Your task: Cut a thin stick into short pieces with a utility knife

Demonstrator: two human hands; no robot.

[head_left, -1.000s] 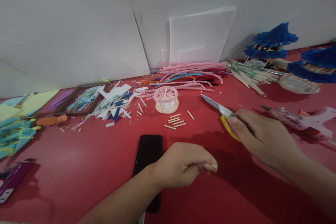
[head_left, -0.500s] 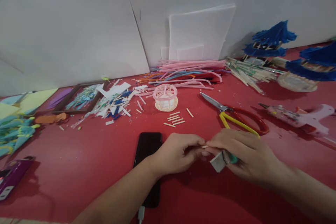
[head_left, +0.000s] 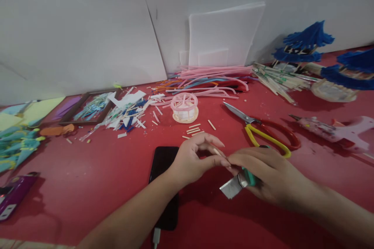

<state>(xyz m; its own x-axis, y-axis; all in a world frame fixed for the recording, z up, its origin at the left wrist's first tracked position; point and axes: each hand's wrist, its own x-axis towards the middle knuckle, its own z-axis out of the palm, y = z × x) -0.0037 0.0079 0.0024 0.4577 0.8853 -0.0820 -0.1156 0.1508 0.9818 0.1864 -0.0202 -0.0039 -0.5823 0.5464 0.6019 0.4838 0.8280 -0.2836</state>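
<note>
My left hand (head_left: 191, 159) pinches a short wooden stick (head_left: 217, 152) between thumb and fingers, above the red table. Close against it, my right hand (head_left: 265, 169) is closed around a box cutter with a green handle (head_left: 249, 177), and its wide blade (head_left: 231, 187) points down and left. The right fingertips meet the left ones near the stick's lower end; whether they grip it too is hard to see. Several short cut sticks (head_left: 194, 129) lie just beyond my left hand. Behind them stands a small round model (head_left: 184, 108) with a pink wheel-shaped top.
Right of centre lie scissors (head_left: 263, 132) with red and yellow handles, then a pink glue gun (head_left: 333, 132). A black phone (head_left: 163, 163) is partly under my left arm. Pink strips (head_left: 213, 72), paper scraps (head_left: 128, 105), a brown tray (head_left: 68, 118) and blue-roofed models (head_left: 306, 42) line the back.
The left fingers have spread a little, and more of the stick shows, now tilted. The box cutter's blade has shifted left and down in my right hand.
</note>
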